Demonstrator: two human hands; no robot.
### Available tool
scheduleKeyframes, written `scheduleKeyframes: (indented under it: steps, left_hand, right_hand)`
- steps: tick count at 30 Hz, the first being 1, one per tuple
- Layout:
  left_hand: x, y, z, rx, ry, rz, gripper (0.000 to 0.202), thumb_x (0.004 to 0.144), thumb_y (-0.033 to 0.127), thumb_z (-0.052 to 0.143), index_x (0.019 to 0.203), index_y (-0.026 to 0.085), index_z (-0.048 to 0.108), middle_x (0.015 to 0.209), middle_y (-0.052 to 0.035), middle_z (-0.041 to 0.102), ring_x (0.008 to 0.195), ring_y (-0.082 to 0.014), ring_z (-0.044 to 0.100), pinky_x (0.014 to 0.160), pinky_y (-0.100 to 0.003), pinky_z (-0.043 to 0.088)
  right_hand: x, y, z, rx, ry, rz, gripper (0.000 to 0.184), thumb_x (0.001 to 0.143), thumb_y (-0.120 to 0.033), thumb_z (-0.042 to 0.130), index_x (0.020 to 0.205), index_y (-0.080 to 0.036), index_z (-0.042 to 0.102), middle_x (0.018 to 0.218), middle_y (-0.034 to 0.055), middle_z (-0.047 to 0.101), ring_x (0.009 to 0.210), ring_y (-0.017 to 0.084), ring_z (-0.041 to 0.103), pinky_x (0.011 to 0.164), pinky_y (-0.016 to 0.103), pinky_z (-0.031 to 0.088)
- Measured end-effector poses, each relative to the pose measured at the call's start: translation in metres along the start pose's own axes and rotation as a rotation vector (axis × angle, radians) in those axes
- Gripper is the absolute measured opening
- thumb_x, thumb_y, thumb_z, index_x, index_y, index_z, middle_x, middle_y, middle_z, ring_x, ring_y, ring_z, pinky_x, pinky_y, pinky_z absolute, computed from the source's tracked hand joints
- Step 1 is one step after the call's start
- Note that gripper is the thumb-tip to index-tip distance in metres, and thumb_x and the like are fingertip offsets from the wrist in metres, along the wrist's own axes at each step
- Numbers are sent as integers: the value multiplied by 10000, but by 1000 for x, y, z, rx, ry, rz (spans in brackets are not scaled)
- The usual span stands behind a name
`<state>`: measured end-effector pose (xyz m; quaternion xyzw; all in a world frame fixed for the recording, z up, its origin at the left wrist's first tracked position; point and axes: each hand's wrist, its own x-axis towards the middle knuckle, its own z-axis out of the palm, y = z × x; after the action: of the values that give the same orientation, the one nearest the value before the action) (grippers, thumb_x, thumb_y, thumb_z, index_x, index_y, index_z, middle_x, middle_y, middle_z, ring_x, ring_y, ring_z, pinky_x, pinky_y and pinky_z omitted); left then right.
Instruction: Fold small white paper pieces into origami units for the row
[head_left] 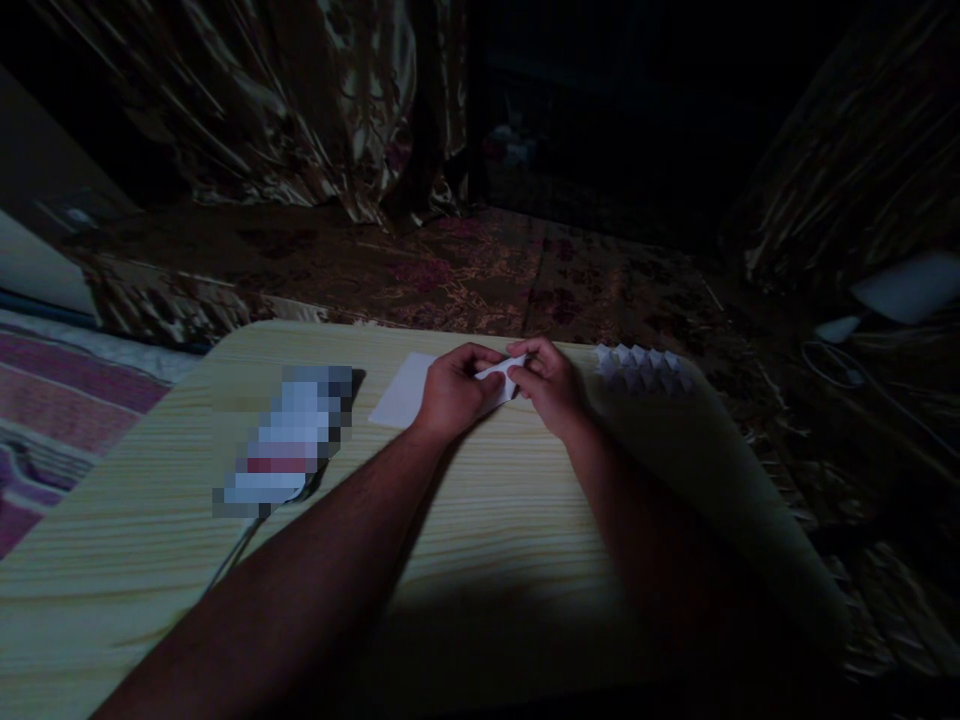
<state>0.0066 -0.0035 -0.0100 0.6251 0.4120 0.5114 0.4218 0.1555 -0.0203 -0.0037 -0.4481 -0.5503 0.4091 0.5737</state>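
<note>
Left hand [454, 388] and right hand [553, 382] pinch a white paper piece [507, 391] over the far middle of the table [487, 520].
Fingers of both close on it, hiding much of its shape; it looks folded, though the light is dim. The left hand partly covers a flat sheet [399, 390]. Farther left, pixel blocks mask a corded object [289, 425] and any label. Pointed white pieces [637, 358] line the far right.
</note>
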Motion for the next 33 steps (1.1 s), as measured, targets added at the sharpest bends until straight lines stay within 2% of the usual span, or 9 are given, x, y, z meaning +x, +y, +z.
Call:
scheduleKeyframes:
  steps: [5,11,17,19,23,29,33]
  left_hand:
    - [0,-1,-1,36,-39,27,249,688,276,682,905,155,696,835,-45,706,715,-154,629,658,-245,475]
    - [0,-1,-1,-20,-59,-30,260,654,269,692,885,151,711,808,-47,705,672,-157,615,618,-251,461]
    - [0,2,-2,-36,-58,-55,249,655,290,697,857,146,717,759,-38,692,620,-138,582,572,-234,426]
    - [0,2,-2,-30,-55,-52,244,653,294,700,848,147,720,757,-37,693,620,-137,580,574,-234,426]
    - [0,3,-2,6,-38,-51,240,660,282,693,860,154,722,743,-30,690,595,-128,570,545,-225,416]
    - [0,2,-1,22,17,-65,242,649,265,689,867,166,721,740,-24,687,569,-125,559,521,-223,410]
    - [0,1,-1,0,1,-70,232,647,268,695,854,167,720,742,-24,689,591,-130,569,538,-224,412]
  right_hand:
    - [1,-2,-2,-2,-12,52,167,669,-232,620,791,-199,511,999,11,636,555,66,509,453,195,381]
    - [1,-6,-3,13,-20,125,153,673,-261,624,761,-194,518,997,17,643,518,64,529,392,184,390]
    - [0,-9,-6,9,-55,76,209,671,-239,634,870,-209,575,1204,30,584,586,84,608,429,200,473]
    - [0,-9,-6,-5,-73,57,175,677,-230,630,845,-199,591,1234,36,565,587,81,611,436,204,479]
    - [1,-5,-5,-17,-47,56,116,692,-263,633,738,-166,588,1138,57,602,584,86,603,441,213,484]
    - [5,1,-4,-4,161,96,164,674,-292,641,761,-173,570,936,35,643,594,110,586,423,215,471]
    - [4,-1,-4,-38,68,56,179,673,-254,628,832,-196,571,916,11,639,607,107,577,468,215,468]
